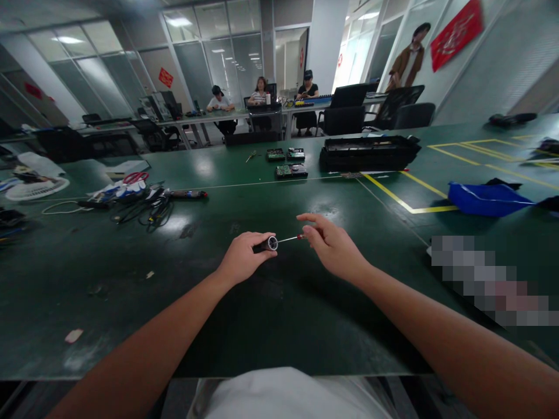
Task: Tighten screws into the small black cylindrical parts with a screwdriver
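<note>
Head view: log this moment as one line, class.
left hand: grips dark cylinder | right hand: holds thin-shafted tool, tip at cylinder's open end | green table: beneath

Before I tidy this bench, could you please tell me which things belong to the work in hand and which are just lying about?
Apparently in use:
black cylinder, in the left hand
thin-shafted tool, at the right hand

Seemingly just lying about:
three circuit boards
long black unit
blue container
tangled cables

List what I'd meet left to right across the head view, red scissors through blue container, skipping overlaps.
Red scissors → left hand → thin screwdriver → right hand → blue container.
</note>
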{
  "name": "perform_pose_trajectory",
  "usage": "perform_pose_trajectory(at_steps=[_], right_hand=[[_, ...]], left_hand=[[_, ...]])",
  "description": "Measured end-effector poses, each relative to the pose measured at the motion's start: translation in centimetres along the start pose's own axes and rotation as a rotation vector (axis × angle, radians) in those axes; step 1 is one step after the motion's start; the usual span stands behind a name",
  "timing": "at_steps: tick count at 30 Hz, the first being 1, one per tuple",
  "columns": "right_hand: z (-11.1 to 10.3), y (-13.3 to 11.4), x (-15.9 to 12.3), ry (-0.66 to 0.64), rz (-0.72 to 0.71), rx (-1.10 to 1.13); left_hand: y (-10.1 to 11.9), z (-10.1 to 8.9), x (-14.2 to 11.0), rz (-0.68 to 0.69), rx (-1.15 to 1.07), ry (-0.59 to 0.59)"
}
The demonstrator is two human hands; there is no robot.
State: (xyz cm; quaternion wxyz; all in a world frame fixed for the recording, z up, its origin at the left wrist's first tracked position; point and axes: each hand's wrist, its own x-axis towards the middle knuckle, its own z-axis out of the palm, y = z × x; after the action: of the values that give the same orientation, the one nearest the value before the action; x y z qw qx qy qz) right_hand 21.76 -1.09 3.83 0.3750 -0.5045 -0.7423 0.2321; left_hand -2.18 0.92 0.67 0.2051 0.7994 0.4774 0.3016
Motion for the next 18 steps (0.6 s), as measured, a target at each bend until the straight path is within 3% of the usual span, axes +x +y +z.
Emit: perform_pose_trajectory(at_steps=[5, 11, 18], right_hand=[[-0.03, -0.20, -0.26, -0.039, -0.049, 0.024], [0.01, -0.04, 0.01, -0.034, 0.020, 0.018], [-0.04, -0.34, -0.38, -0.072, -0.082, 0.027]], left_hand=[[-0.04, -0.03, 0.04, -0.008, -0.009, 0.006], [-0.03, 0.06, 0.04, 0.007, 0.007, 0.002], [0.08, -0.10, 0.09, -0.009, 0.008, 0.027]])
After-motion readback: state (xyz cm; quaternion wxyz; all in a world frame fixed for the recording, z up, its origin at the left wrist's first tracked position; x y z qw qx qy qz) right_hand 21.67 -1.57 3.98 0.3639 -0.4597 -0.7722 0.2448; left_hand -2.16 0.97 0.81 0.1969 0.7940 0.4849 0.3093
